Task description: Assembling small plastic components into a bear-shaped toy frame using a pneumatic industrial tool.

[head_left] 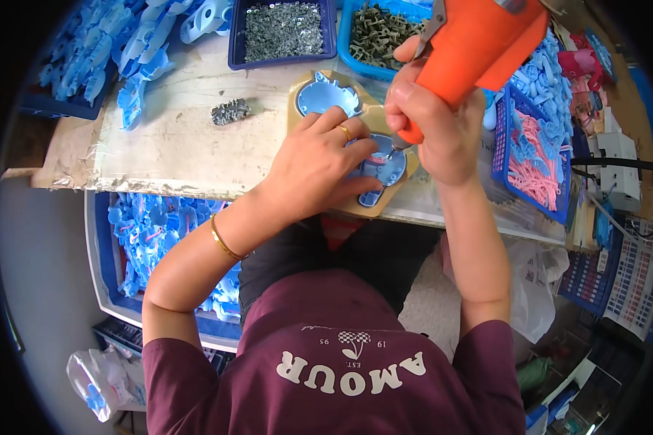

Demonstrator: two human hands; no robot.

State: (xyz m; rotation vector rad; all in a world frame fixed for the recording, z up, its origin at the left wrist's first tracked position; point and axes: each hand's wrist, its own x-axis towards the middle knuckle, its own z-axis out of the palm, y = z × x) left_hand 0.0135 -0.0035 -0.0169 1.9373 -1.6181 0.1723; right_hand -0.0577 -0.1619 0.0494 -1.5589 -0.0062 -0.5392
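My right hand point(442, 119) is closed around an orange electric screwdriver point(479, 43), whose metal tip points down and left at a blue round plastic part point(393, 171). That part lies in the near recess of a tan holding jig point(298, 114). Laid over the jig, my left hand point(319, 156) steadies the part, with thumb and fingers on either side of it. A short pink strip shows inside, beneath the fingers. In the jig's far recess sits another blue round shell point(326, 96). My left palm hides the jig's left part.
Behind the jig stand a dark blue tray of small metal pieces point(283, 32) and a light blue basket of metal clips point(377, 36). A screw pile point(230, 111) lies left. Blue parts point(94, 43) heap far left; a basket of pink strips point(533, 156) stands right.
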